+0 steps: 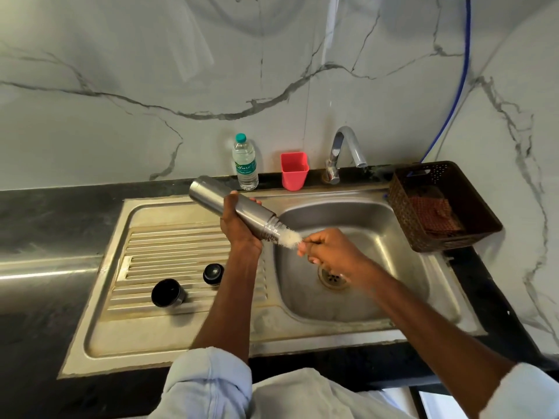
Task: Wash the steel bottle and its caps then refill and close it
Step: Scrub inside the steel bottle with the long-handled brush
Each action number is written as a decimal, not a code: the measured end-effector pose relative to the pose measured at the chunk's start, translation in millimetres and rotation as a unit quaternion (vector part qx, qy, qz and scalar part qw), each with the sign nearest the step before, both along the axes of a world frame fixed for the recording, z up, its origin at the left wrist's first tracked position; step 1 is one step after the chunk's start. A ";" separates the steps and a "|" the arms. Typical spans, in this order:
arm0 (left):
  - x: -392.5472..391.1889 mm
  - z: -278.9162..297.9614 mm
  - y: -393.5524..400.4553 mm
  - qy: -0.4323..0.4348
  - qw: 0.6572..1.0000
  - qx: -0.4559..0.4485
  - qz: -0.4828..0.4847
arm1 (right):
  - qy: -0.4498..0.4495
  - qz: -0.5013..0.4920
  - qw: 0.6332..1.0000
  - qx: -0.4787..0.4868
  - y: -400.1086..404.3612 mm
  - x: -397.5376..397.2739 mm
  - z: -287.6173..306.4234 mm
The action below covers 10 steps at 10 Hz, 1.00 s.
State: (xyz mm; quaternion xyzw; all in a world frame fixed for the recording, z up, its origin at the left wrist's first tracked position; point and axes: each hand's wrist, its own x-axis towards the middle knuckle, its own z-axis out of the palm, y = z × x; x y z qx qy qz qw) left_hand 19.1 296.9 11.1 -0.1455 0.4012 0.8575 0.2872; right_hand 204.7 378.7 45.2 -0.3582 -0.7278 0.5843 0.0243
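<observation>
From the head camera, the left hand [239, 225] is wrapped around the middle of the steel bottle [233, 208], thumb on the near side and fingertips showing over the far side. The bottle is tilted, its closed base up and to the left of the grip, its threaded open neck down and to the right of it, over the sink basin [378, 213]; held that way, I judge, so anything loosened runs out into the basin rather than onto the drainboard [145, 246]

The right hand [329, 252] is curled round the handle of a bottle brush [292, 236], pinching it just behind the white bristles, which sit at the bottle's mouth, partly inside. A grip that close to the bristles probably gives control for feeding the brush in. The bristles are blurred, so how deep they reach I cannot tell

Below and left of the left-hand grip, two dark caps lie apart on the drainboard: the larger cap [168, 293] nearer the front, the smaller cap [213, 273] near the left forearm. Both seem parked there to await washing

The tap [344, 152] stands beyond the right hand; no stream of water is visible
</observation>
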 end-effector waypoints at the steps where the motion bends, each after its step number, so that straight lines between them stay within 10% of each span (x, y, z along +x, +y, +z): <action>1: 14.0 9.6 4.3 0.022 0.998 0.004 -0.053 | -0.032 -0.030 0.959 -0.278 0.4 -13.7 12.8; 2: 8.2 8.8 -0.3 0.018 0.998 -0.008 -0.052 | 0.002 0.007 0.992 -0.123 -6.5 -7.6 9.1; 3: -5.0 2.4 -8.2 -0.015 1.000 -0.016 0.011 | -0.105 0.027 0.911 0.398 -17.9 15.9 -1.8; 4: 1.6 -0.7 -4.9 -0.045 0.999 -0.018 0.016 | -0.065 0.021 0.805 0.589 -36.4 25.1 -8.0; 5: 9.9 1.0 -1.7 -0.040 0.999 -0.007 -0.006 | -0.112 -0.007 0.899 0.423 -32.2 13.6 1.6; 6: 6.3 10.1 -1.5 -0.027 0.999 0.027 -0.029 | -0.112 -0.096 0.960 -0.239 -5.5 5.5 15.6; 7: -0.4 16.8 -2.4 -0.004 0.999 0.028 -0.027 | -0.054 -0.069 0.957 -0.275 -6.6 9.6 16.7; 8: -1.7 16.0 2.7 -0.016 1.000 -0.005 0.017 | -0.041 -0.025 0.965 0.257 -15.0 16.0 5.5; 9: 4.5 12.0 12.2 -0.047 0.997 -0.003 0.059 | -0.119 0.014 0.855 0.504 -22.0 9.0 0.0; 10: 4.0 9.3 11.3 -0.022 0.999 0.000 0.037 | -0.058 -0.056 0.994 0.073 -8.6 2.5 3.0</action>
